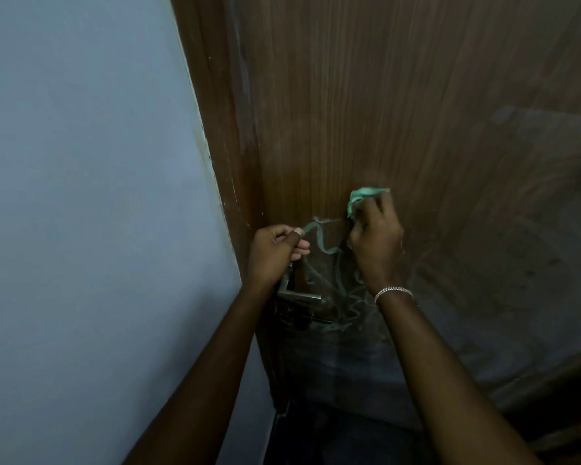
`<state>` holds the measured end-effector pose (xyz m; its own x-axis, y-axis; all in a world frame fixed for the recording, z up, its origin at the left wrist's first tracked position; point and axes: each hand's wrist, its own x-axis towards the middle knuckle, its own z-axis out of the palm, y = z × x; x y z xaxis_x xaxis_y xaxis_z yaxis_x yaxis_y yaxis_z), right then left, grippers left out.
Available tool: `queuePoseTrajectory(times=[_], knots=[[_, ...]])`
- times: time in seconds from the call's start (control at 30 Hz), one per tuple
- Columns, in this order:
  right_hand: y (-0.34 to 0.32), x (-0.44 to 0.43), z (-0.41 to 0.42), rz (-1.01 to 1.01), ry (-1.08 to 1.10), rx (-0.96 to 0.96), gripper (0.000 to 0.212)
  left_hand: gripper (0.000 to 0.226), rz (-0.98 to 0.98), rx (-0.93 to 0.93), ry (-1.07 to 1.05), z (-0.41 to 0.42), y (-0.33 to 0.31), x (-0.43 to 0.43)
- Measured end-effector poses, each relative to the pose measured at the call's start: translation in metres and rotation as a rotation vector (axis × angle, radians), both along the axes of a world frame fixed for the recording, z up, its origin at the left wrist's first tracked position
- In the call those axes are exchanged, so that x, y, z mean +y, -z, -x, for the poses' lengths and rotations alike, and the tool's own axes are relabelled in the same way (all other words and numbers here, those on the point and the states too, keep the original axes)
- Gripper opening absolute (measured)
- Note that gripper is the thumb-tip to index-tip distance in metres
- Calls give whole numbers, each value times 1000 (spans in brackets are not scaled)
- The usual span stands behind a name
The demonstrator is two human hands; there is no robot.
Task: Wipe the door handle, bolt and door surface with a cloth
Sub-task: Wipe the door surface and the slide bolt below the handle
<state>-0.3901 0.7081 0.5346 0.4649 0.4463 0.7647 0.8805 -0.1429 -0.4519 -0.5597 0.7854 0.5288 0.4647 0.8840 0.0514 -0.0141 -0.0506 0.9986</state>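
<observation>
A brown wooden door fills the upper middle of the head view. My right hand, with a silver bracelet on the wrist, presses a bunched green cloth flat against the door surface. Frayed green strands of the cloth trail left and down from it. My left hand is closed on one of these strands, just above the metal door handle. Below the handle sits a dark bolt, partly hidden by my left forearm.
A pale blue-grey wall stands to the left, meeting the wooden door frame. The glossy door reflects a dim room on its right side. Dark floor shows near the bottom.
</observation>
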Motion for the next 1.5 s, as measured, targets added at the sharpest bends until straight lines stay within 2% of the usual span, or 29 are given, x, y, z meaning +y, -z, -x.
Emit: queuePoseTrajectory(times=[0.1, 0.17, 0.27, 0.33, 0.43, 0.5, 0.63, 0.8, 0.9, 1.03, 1.13, 1.23, 1.3, 1.4, 1.5], knots=[[27, -17, -7, 88, -28, 28, 18, 17, -6, -10, 2, -1, 1, -1], [24, -24, -19, -22, -3, 88, 12, 16, -10, -18, -9, 0, 1, -1], [-1, -11, -24, -160, 31, 67, 11, 17, -10, -7, -12, -1, 2, -3], [-3, -1, -14, -98, 4, 22, 12, 19, -9, 3, 1, -3, 2, -5], [32, -12, -5, 91, -5, 24, 19, 20, -1, -2, 14, -6, 2, -7], [45, -28, -14, 64, -4, 77, 15, 20, 1, -1, 11, -7, 3, -7], [21, -24, -34, -140, 33, 146, 13, 21, 1, 16, 13, -11, 5, -8], [56, -28, -18, 27, 3, 124, 16, 21, 6, 19, 28, -17, 5, -10], [58, -39, -30, -42, 36, 246, 16, 21, -2, 26, 4, -13, 7, -10], [30, -25, -30, -150, 37, 175, 13, 21, -9, 47, -6, -11, 9, -10], [41, -20, -16, 8, -33, 83, 16, 21, -32, 56, -1, -14, 8, -11], [63, -34, -25, 69, -30, 115, 16, 20, -129, 88, -25, -14, 12, -9], [58, -39, -35, -9, 4, 163, 15, 19, -257, 135, -38, -12, 16, -7], [36, -24, -33, -96, 12, 130, 14, 21, -417, 186, -38, -11, 23, -9], [38, -10, -12, 55, -42, 55, 19, 23, -549, 209, -65, -11, 25, -12]])
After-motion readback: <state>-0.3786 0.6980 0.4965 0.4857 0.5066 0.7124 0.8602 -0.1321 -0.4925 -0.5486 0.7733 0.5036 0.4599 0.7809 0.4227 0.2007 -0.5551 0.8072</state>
